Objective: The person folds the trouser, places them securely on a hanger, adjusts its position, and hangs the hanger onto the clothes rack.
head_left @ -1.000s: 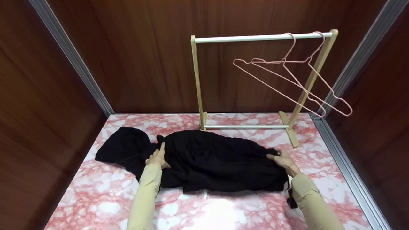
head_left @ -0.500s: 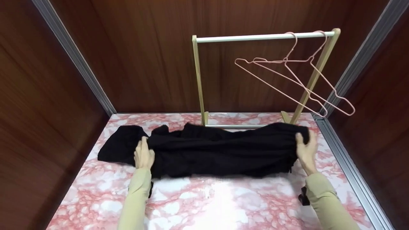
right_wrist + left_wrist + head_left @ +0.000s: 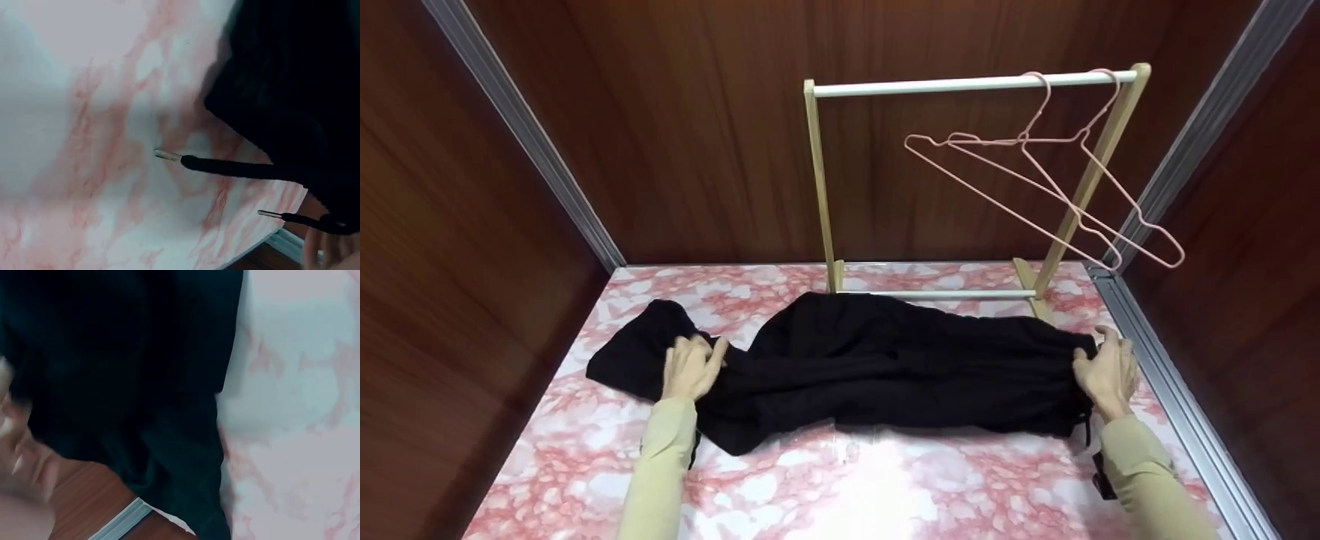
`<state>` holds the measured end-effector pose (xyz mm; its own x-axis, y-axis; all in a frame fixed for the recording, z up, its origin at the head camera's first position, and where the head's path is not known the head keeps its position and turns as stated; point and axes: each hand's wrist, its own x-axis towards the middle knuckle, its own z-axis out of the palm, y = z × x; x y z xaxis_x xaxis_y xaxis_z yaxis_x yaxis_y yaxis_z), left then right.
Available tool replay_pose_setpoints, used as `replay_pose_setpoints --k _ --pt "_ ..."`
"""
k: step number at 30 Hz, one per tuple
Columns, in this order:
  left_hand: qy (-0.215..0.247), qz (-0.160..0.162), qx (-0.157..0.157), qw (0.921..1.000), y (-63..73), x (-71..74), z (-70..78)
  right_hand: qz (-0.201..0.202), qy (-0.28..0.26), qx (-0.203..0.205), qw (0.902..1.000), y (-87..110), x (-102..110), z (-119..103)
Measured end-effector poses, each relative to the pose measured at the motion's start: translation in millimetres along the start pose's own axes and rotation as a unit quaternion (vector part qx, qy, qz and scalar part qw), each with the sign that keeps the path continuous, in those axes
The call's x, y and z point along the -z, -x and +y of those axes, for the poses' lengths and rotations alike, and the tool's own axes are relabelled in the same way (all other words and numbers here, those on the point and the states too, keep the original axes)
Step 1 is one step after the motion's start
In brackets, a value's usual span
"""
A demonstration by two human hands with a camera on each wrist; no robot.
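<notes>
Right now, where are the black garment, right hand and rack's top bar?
Black garment (image 3: pixel 900 367), head view: middle of its body.
Right hand (image 3: pixel 1108 375), head view: middle of the hand.
Rack's top bar (image 3: pixel 971 85), head view: midway along it.

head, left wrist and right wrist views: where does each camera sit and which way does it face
Head: worn on the head, facing forward and down at the black garment, table and rack; left hand, right hand and sleeves show.
Left wrist: on that wrist, facing the garment and table; blurred fingers show at the left edge.
Right wrist: on that wrist, facing the garment's end and two cords; fingers show at lower right.
Both wrist views share garment, table and metal strip.
</notes>
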<state>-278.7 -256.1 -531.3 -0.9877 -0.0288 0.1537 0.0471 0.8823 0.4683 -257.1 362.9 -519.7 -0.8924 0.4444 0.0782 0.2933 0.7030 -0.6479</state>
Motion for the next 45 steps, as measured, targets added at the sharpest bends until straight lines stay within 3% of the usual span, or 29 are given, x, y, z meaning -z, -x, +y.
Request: replay_pose_setpoints --k 2,4,7,10,13,16,22,27,30,35,41,45 --pt "-0.013 0.054 -0.039 0.9977 -1.7 -3.8 -0.8 0.032 0.018 0.046 0.9983 2.6 -5 -5" --pt "-0.033 0.075 -0.084 0.9930 -3.2 -7.5 0.7 0.067 0.022 0.117 0.9906 4.5 -11 -13" --pt "-0.046 0.054 -0.125 0.9895 -4.7 -13.6 8.9 0.076 0.020 0.232 0.9696 6.8 -23 -25" --pt "-0.041 -0.005 -0.115 0.9925 -5.5 -20.5 21.3 0.004 0.019 0.283 0.9589 10.7 -33 -36" --pt "-0.036 -0.054 -0.072 0.9953 -5.6 -27.0 31.9 -0.104 0.040 0.257 0.9600 15.3 -41 -42" --pt "-0.047 -0.087 -0.026 0.9948 -5.6 -32.0 37.4 -0.166 0.083 0.221 0.9574 18.6 -47 -40" --pt "-0.078 -0.163 0.057 0.9819 -4.5 -36.5 41.5 -0.183 0.149 0.201 0.9508 21.6 -50 -22" --pt "-0.093 -0.208 0.111 0.9674 -3.7 -39.8 46.5 -0.186 0.155 0.181 0.9533 22.0 -52 -10" --pt "-0.117 -0.216 0.116 0.9624 -4.5 -43.6 49.3 -0.176 0.132 0.156 0.9631 21.1 -54 -7" --pt "-0.182 -0.196 0.086 0.9596 -6.6 -53.8 49.3 -0.168 0.106 0.111 0.9738 19.7 -55 -1" --pt "-0.231 -0.164 0.025 0.9585 -10.1 -61.5 45.6 -0.187 0.120 0.070 0.9725 17.2 -49 3" --pt "-0.218 -0.173 0.025 0.9601 -11.2 -58.9 45.1 -0.176 0.130 0.064 0.9736 15.6 -44 7"
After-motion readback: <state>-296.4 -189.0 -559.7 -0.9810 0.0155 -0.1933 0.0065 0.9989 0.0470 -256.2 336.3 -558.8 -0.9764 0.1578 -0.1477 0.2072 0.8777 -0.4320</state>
